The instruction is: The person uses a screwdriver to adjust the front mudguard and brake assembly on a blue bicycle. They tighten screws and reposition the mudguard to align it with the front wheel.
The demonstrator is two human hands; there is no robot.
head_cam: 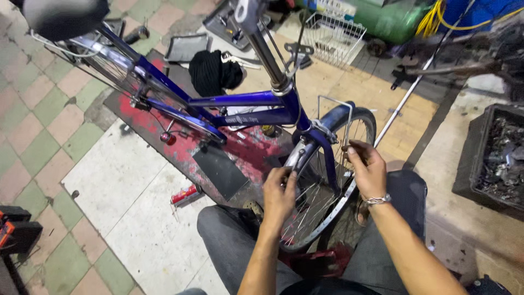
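Knees: the person sits low, grey trouser legs either side of the front wheel (327, 186), a red stand or tool blurred between them
Left hand (279, 191): fingers curled narrow around the lower end of the silver fork leg (295, 155), pinching something too small to make out
Right hand (368, 166): half closed, fingertips gripping a thin wire stay (346, 123) beside the tyre; a metal bracelet sits at the wrist
Progress: the wheel sits in the fork and the blue mudguard (338, 114) is over the tyre, so fitting looks well along; the stay ends seem not yet fastened, though I cannot tell for sure
Bicycle (245, 101): glossy blue frame, upright on a red-stained mat, saddle at top left, bright spokes and rim
Floor near: a red spray can (185, 194) lies on pale tiles left of the wheel
Further off: a black cloth (215, 71), a white wire basket (333, 35), a black crate of metal parts (499, 158) at right
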